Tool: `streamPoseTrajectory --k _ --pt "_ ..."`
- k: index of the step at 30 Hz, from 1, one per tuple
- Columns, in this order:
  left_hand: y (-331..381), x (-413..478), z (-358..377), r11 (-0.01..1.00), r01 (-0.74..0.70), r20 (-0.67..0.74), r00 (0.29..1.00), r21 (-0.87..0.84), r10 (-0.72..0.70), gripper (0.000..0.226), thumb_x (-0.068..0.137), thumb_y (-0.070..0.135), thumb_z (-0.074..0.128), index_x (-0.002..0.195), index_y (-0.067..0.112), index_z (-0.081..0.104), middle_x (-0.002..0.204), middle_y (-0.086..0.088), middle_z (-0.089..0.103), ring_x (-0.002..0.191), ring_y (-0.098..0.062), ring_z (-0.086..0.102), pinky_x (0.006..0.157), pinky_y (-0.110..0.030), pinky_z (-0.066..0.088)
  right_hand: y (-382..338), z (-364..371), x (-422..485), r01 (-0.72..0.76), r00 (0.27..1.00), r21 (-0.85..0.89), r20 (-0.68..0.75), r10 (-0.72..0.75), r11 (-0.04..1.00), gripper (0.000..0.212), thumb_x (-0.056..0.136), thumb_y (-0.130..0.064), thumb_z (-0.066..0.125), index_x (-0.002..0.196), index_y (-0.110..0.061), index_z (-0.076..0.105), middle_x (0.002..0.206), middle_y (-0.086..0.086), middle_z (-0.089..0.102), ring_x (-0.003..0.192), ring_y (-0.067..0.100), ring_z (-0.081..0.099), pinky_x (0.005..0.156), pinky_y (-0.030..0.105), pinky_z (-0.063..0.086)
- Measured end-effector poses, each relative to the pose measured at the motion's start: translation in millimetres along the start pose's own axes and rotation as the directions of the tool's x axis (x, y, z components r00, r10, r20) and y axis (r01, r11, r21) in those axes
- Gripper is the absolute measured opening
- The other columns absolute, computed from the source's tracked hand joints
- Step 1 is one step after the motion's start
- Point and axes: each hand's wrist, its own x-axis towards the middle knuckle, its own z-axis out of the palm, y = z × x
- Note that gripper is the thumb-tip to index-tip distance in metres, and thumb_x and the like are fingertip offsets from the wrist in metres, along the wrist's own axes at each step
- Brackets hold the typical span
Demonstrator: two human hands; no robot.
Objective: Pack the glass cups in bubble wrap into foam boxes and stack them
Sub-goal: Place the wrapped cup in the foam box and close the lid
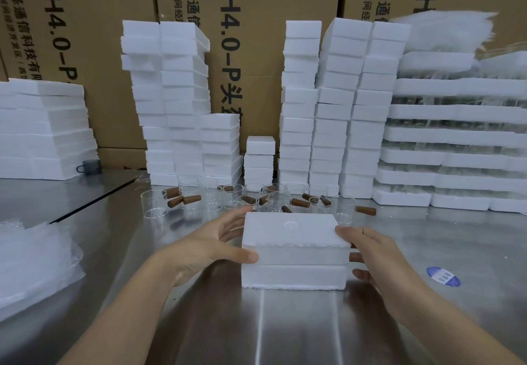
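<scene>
White lidded foam box (295, 250), seemingly packed, clasped by my left hand (211, 247) and right hand (376, 253), fingers spread; behind it, unwrapped wooden-handled clear glass cups (273, 200) wait.

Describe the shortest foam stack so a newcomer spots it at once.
Start at the cardboard cartons behind the steel table. In the gap between the tall foam towers stands the short foam stack, much lower than its neighbours on either side.

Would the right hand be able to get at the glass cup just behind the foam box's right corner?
Probably yes, once freed: the right hand holds the foam box, and nothing stands between it and the glass cup close behind.
</scene>
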Motion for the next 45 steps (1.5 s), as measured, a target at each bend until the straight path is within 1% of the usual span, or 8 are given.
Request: streamPoseTrajectory --k 11,16,20,27,32,36,41,45 --pt "1 -3 2 0.999 0.036 0.011 0.999 0.004 -0.036 0.11 0.063 0.029 0.104 0.155 0.045 0.047 0.154 0.02 0.057 0.135 -0.004 0.062 0.124 -0.04 0.04 5 2 -1 -0.009 0.996 0.093 0.091 0.0 0.996 0.061 0.088 -0.038 0.078 0.118 0.01 0.058 0.101 0.007 0.081 0.094 0.026 0.078 0.097 0.05 0.058" --pt "-1 -1 4 0.995 0.069 0.046 0.997 -0.067 -0.066 0.117 0.061 0.033 0.104 0.156 0.053 0.039 0.151 0.016 0.06 0.129 -0.005 0.066 0.11 -0.029 0.049 10 4 1 -0.007 0.993 0.173 0.12 -0.014 0.985 0.034 0.09 -0.035 0.075 0.118 -0.017 0.068 0.11 0.002 0.08 0.095 0.02 0.078 0.084 0.035 0.054" --pt "6 7 16 0.916 0.089 -0.103 0.985 -0.391 -0.14 0.062 0.086 0.054 0.084 0.142 0.045 0.06 0.132 0.009 0.076 0.117 -0.016 0.075 0.1 -0.033 0.053 6 6 -3 0.039 0.989 0.19 0.136 -0.065 0.981 0.023 0.095 -0.037 0.069 0.118 -0.039 0.07 0.11 -0.008 0.079 0.097 0.016 0.077 0.089 0.038 0.054" --pt "0 6 24 0.945 0.162 -0.107 0.974 -0.283 -0.199 0.041 0.104 0.032 0.067 0.144 0.025 0.062 0.13 0.008 0.077 0.121 -0.009 0.072 0.12 -0.031 0.041 3 12 -10 0.059 0.988 0.162 0.131 -0.081 0.985 0.022 0.099 -0.032 0.066 0.118 -0.042 0.07 0.109 -0.01 0.079 0.095 0.016 0.077 0.085 0.034 0.056" --pt "9 3 35 0.95 0.195 -0.232 0.939 -0.245 -0.253 0.029 0.102 0.037 0.07 0.119 0.016 0.078 0.111 0.004 0.083 0.101 -0.007 0.079 0.091 -0.023 0.054 3 8 -9 -0.021 0.989 0.172 0.148 -0.005 0.985 0.02 0.098 -0.029 0.067 0.117 -0.029 0.071 0.108 -0.001 0.08 0.095 0.019 0.078 0.082 0.034 0.055" --pt "13 2 55 0.952 0.201 -0.363 0.89 -0.233 -0.276 0.03 0.099 0.04 0.069 0.11 0.014 0.079 0.097 -0.002 0.084 0.093 -0.021 0.079 0.098 -0.034 0.056 3 3 -9 -0.061 0.987 0.193 0.158 0.03 0.979 0.012 0.092 -0.028 0.072 0.1 -0.024 0.08 0.105 0.006 0.08 0.085 0.022 0.078 0.081 0.04 0.055" --pt "24 2 60 0.939 0.022 -0.435 0.882 -0.344 -0.18 0.021 0.097 0.029 0.075 0.118 0.026 0.077 0.101 0.003 0.084 0.083 -0.013 0.077 0.063 -0.026 0.055 -5 0 -3 -0.114 0.985 0.272 0.153 0.074 0.956 0.035 0.088 -0.02 0.069 0.123 -0.023 0.073 0.1 0.007 0.08 0.081 0.025 0.07 0.072 0.037 0.054" --pt "30 -3 57 0.917 -0.08 -0.499 0.856 -0.391 -0.138 0.024 0.095 0.03 0.078 0.119 0.033 0.076 0.107 0.006 0.083 0.092 -0.016 0.079 0.061 -0.026 0.055 -9 -4 -11 -0.204 0.941 0.33 0.327 0.091 0.922 0.063 0.069 -0.033 0.083 0.13 -0.03 0.069 0.122 0.016 0.074 0.095 0.033 0.073 0.093 0.055 0.06"
